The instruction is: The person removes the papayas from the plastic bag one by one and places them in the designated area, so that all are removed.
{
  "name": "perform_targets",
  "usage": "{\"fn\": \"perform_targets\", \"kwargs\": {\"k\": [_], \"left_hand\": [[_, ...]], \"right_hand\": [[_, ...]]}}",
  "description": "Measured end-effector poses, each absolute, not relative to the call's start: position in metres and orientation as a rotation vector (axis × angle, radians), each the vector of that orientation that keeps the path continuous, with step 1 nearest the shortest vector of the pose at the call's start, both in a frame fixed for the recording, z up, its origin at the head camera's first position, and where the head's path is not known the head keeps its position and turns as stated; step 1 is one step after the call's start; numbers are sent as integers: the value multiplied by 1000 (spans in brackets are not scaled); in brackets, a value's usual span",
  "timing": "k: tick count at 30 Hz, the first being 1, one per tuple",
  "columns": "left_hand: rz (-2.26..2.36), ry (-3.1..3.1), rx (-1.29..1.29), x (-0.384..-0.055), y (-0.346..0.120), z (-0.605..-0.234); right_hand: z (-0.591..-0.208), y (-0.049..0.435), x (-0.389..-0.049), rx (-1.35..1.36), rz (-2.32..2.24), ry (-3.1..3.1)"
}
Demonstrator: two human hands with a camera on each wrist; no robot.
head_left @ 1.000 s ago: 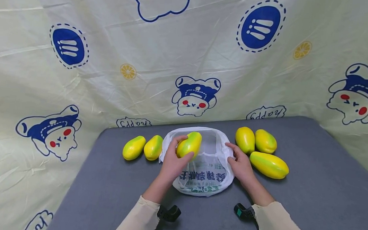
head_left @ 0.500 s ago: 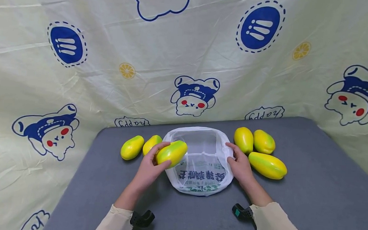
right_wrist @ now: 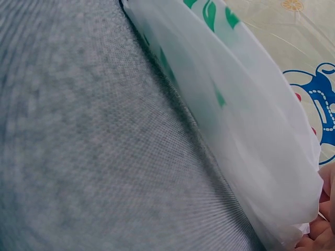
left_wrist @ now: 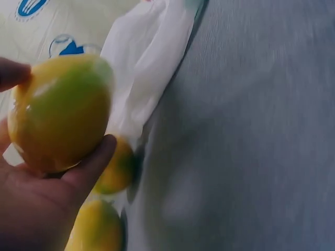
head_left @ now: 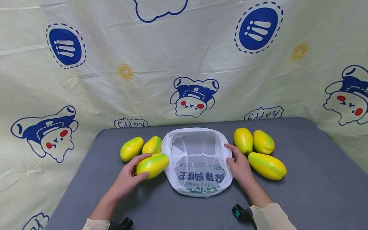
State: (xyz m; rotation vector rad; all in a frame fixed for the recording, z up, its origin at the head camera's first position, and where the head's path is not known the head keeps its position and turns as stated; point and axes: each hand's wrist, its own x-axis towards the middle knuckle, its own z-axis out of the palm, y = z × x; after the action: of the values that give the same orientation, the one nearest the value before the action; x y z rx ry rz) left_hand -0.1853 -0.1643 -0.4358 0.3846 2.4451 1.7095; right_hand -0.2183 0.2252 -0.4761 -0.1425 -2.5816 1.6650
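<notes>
My left hand [head_left: 130, 174] grips a yellow-green papaya [head_left: 153, 166] between thumb and fingers, just left of a white plastic bag [head_left: 172, 178]. In the left wrist view, the thumb lies under this papaya [left_wrist: 63, 112], and the bag [left_wrist: 141, 68] is behind it. The bag stands with its mouth wide, its printed inner wall showing. My right hand [head_left: 240, 166] pinches the bag's right rim. At the edge of the right wrist view, the fingers [right_wrist: 327, 209] meet the white plastic [right_wrist: 251, 151].
Two papayas lie left of the bag, an outer one [head_left: 132, 149] and an inner one [head_left: 152, 145]. On the right are three more: a back one [head_left: 243, 140], one beside it [head_left: 263, 142] and a long front one [head_left: 267, 166]. A printed curtain [head_left: 143, 57] hangs behind the grey table [head_left: 191, 216].
My left hand has carried the papaya from over the bag's mouth leftward and nearer to me, outside the bag. The right hand keeps its hold on the rim.
</notes>
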Motion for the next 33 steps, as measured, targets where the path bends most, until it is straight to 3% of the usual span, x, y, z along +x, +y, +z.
{"fn": "perform_targets", "kwargs": {"k": [33], "left_hand": [[1626,2503,351,-180,-197,-458]], "right_hand": [[-473,225,-219,-150,1720,-2574]]}}
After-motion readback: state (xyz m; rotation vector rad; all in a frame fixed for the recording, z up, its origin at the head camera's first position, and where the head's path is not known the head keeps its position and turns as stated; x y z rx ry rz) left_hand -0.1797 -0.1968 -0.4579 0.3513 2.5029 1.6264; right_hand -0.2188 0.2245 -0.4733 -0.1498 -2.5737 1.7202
